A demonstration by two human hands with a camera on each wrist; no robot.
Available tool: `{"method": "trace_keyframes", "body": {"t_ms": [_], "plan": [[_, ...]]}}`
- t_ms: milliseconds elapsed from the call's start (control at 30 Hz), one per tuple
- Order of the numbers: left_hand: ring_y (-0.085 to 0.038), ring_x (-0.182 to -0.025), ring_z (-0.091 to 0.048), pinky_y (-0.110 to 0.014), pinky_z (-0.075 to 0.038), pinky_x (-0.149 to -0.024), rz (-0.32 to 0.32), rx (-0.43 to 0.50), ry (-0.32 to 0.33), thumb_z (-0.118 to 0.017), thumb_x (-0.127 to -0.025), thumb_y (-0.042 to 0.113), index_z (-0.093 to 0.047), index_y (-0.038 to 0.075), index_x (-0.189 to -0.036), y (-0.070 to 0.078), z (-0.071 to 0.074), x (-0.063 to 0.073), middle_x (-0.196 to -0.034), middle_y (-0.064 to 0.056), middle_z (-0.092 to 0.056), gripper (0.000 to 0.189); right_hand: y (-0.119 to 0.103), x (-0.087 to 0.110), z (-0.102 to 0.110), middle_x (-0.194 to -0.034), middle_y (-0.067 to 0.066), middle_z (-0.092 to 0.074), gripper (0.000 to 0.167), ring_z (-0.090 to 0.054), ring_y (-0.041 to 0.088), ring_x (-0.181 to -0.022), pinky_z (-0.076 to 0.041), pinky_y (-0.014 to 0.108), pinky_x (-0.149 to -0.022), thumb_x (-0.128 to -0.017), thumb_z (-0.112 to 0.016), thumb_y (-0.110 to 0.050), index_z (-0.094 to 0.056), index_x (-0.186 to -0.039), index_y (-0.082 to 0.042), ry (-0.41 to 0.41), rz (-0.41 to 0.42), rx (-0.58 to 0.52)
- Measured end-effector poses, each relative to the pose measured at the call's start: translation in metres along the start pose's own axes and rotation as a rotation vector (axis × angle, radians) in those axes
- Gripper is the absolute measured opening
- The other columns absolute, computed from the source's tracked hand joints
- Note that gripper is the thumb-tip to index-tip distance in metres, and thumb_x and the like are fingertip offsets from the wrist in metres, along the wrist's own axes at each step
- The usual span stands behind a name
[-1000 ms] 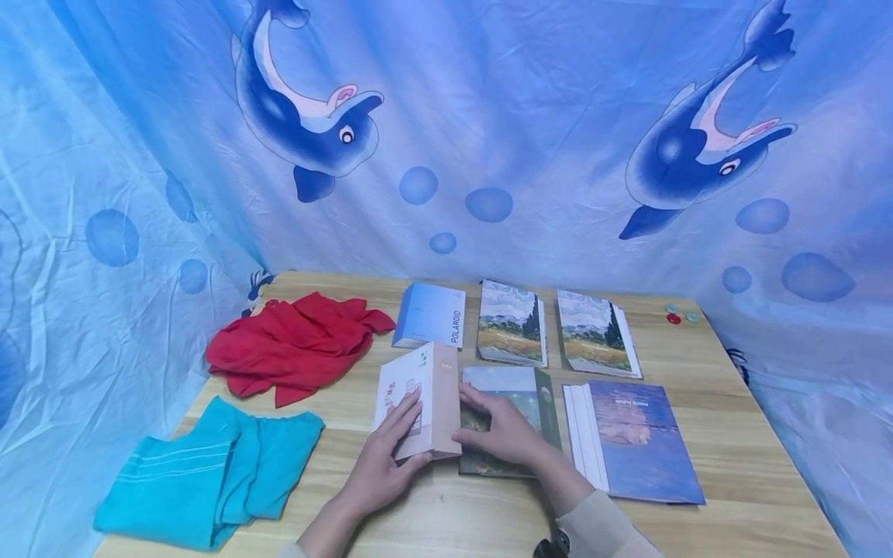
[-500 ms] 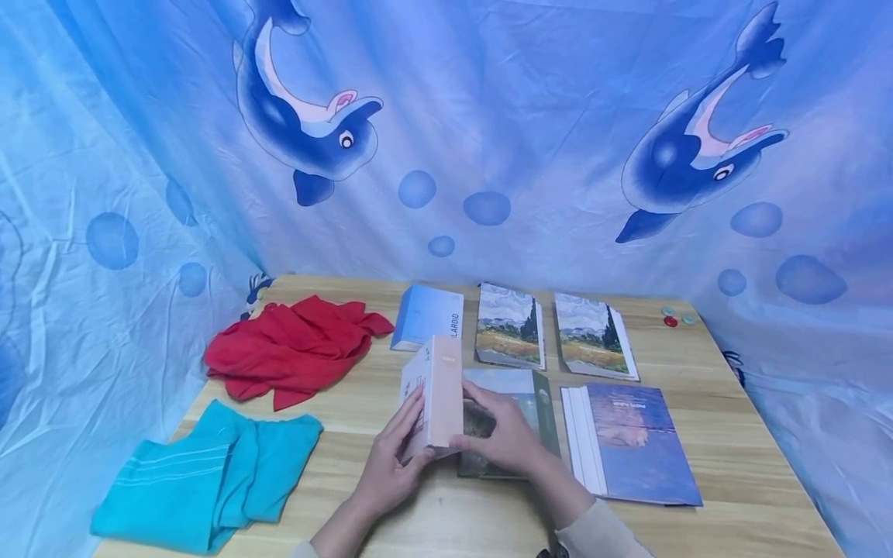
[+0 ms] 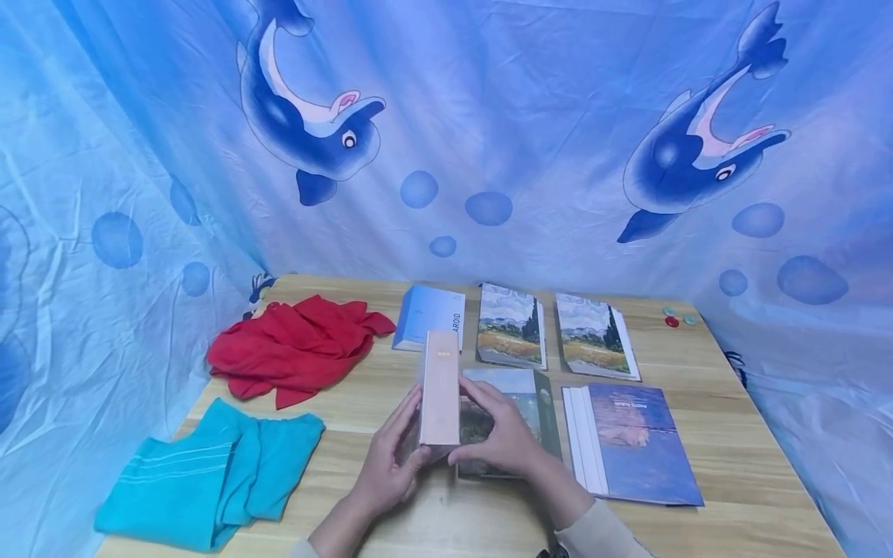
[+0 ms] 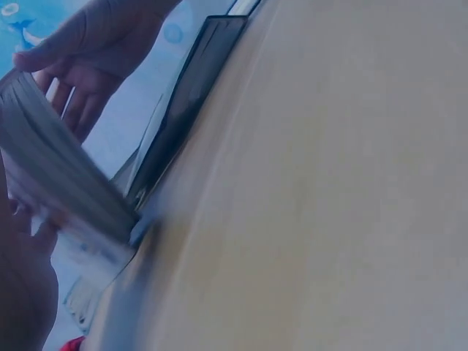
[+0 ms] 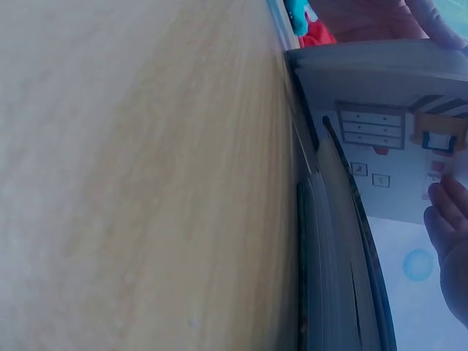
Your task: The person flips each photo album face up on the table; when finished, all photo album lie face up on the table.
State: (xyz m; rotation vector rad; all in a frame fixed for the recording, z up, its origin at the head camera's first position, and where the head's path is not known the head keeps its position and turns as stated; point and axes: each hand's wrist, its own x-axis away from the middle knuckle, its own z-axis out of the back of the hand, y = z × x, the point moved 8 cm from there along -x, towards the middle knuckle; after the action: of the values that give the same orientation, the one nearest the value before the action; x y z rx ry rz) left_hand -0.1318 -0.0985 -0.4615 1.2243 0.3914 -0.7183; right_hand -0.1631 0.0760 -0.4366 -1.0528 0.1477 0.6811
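In the head view a photo album (image 3: 441, 395) stands on edge, its pink spine with small gold lettering facing up. My left hand (image 3: 391, 457) holds its left side, thumb at the near end of the spine. From the other side my right hand (image 3: 505, 430) grips it, fingers along the cover and thumb at the near corner. The left wrist view shows the near edge of its page block (image 4: 58, 153). Furniture drawings mark its cover (image 5: 380, 131) in the right wrist view. A dark green album (image 3: 546, 403) lies just right, partly hidden by my right hand.
Behind lie a blue Polaroid album (image 3: 429, 310) and two landscape-painted albums (image 3: 509, 325). A purple-blue photo album (image 3: 642, 442) lies at the right. Red cloth (image 3: 300, 349) and folded turquoise cloth (image 3: 209, 473) are on the left. Small discs (image 3: 672, 322) sit at the back right corner.
The album has turned from showing its white cover to standing with its spine up. Both hands have stayed on it, the left hand shifting slightly right with the cover.
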Motion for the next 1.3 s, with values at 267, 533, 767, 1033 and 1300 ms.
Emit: {"method": "trace_keyframes", "body": {"t_ms": [267, 533, 767, 1033, 1300], "plan": [[-0.033, -0.143, -0.041, -0.045, -0.055, -0.095, -0.026, 0.034, -0.047, -0.074, -0.085, 0.002, -0.044, -0.002, -0.150, 0.001, 0.007, -0.008, -0.158, -0.025, -0.035, 0.072, -0.004, -0.002, 0.000, -0.141, 0.005, -0.055, 0.113, -0.056, 0.025, -0.128, -0.047, 0.042, -0.108, -0.057, -0.098, -0.025, -0.042, -0.154, -0.009, 0.041, 0.035, -0.069], [-0.033, -0.139, -0.046, -0.045, -0.060, -0.085, 0.031, -0.031, -0.053, -0.077, -0.084, 0.006, -0.050, 0.005, -0.147, 0.002, 0.017, -0.013, -0.159, -0.019, -0.037, 0.069, -0.004, -0.006, -0.005, -0.154, 0.008, -0.042, 0.111, -0.045, 0.030, -0.138, -0.045, 0.055, -0.108, -0.056, -0.099, -0.030, -0.046, -0.153, -0.016, 0.062, 0.034, 0.022], [-0.038, -0.136, -0.049, -0.046, -0.060, -0.085, 0.036, -0.068, -0.075, -0.082, -0.082, 0.006, -0.054, 0.006, -0.142, 0.004, 0.025, -0.020, -0.158, -0.019, -0.037, 0.067, 0.001, -0.009, -0.017, -0.159, 0.009, -0.036, 0.113, -0.045, 0.032, -0.139, -0.046, 0.051, -0.108, -0.059, -0.098, -0.029, -0.041, -0.155, -0.016, 0.017, 0.023, -0.037], [-0.040, -0.133, -0.051, -0.048, -0.055, -0.093, 0.104, -0.107, -0.076, -0.091, -0.074, 0.011, -0.051, 0.006, -0.124, -0.004, 0.034, -0.022, -0.161, -0.016, -0.032, 0.064, 0.022, -0.004, -0.037, -0.167, 0.012, -0.020, 0.124, -0.019, 0.036, -0.152, -0.024, 0.065, -0.116, -0.068, -0.089, -0.055, -0.016, -0.164, -0.026, -0.162, -0.239, 0.085], [-0.034, -0.142, -0.040, -0.047, -0.053, -0.099, 0.175, -0.093, -0.107, -0.094, -0.071, 0.016, -0.046, 0.009, -0.146, -0.007, 0.043, -0.024, -0.164, -0.011, -0.030, 0.090, 0.026, -0.003, -0.045, -0.167, 0.012, -0.022, 0.122, -0.019, 0.034, -0.152, -0.019, 0.065, -0.118, -0.071, -0.085, -0.059, -0.017, -0.163, -0.017, -0.264, -0.244, 0.136]]}}
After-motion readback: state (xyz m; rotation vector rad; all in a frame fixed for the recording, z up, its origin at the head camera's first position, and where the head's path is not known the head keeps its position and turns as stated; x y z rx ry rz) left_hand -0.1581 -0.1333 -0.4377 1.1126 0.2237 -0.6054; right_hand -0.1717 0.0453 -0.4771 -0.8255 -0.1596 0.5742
